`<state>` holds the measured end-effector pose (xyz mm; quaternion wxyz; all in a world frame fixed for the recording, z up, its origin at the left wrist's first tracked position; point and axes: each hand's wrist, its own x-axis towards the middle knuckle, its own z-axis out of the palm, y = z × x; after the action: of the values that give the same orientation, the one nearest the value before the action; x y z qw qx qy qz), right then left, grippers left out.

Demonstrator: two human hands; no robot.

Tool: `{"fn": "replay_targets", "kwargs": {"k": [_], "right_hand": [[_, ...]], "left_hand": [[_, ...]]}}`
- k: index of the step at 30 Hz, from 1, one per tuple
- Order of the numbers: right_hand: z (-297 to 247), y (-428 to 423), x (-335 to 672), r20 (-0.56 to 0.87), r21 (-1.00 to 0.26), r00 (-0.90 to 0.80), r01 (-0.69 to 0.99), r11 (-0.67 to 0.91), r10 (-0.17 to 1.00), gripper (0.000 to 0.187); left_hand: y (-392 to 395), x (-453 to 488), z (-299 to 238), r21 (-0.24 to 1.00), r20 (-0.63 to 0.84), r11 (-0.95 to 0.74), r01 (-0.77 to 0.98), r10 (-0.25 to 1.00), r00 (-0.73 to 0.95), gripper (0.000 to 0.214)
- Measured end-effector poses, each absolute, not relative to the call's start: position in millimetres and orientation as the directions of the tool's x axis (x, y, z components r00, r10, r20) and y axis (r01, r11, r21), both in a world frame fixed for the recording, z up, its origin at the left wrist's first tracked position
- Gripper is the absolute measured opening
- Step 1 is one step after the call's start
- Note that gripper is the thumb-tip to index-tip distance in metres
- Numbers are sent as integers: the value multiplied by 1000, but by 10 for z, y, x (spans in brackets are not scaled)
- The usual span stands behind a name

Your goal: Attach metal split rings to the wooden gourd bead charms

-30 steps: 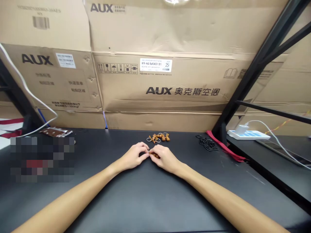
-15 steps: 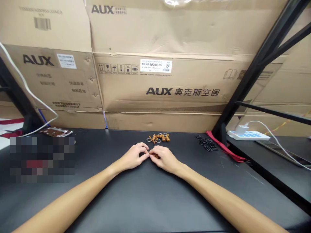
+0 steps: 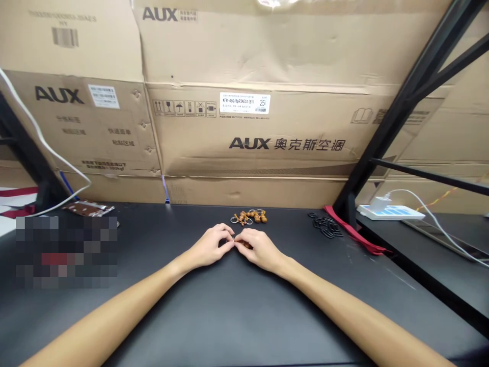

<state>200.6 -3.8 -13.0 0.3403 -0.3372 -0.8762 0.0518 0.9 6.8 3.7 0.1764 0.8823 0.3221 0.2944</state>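
My left hand (image 3: 210, 247) and my right hand (image 3: 260, 250) meet fingertip to fingertip on the black table (image 3: 229, 306). Both are closed in a pinch. My left fingers pinch a small metal ring (image 3: 233, 237). My right fingers hold a small brown wooden charm (image 3: 245, 245), mostly hidden under them. Just beyond the hands lies a little pile of brown charms with metal rings (image 3: 249, 217). A heap of black rings (image 3: 325, 225) lies further right.
Stacked cardboard boxes (image 3: 248, 127) wall off the back of the table. A black frame post (image 3: 405, 102) rises at right, with a red strap (image 3: 355, 233) at its foot. A white power strip (image 3: 389, 210) sits on the neighbouring table. A brown packet (image 3: 88, 207) lies at far left.
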Motion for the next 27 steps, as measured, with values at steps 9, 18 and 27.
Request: {"fn": "replay_targets", "kwargs": {"k": [9, 18, 27], "right_hand": [[-126, 21, 2060, 535, -357, -467, 631, 689, 704, 12], [-120, -17, 2026, 549, -307, -533, 588, 749, 644, 14], [-145, 46, 2083, 532, -338, -480, 635, 695, 698, 13]], "left_hand": [[73, 10, 28, 473, 412, -757, 450, 642, 647, 18], [72, 4, 6, 448, 422, -767, 459, 634, 648, 18], [68, 1, -4, 430, 418, -766, 478, 638, 647, 16]]}}
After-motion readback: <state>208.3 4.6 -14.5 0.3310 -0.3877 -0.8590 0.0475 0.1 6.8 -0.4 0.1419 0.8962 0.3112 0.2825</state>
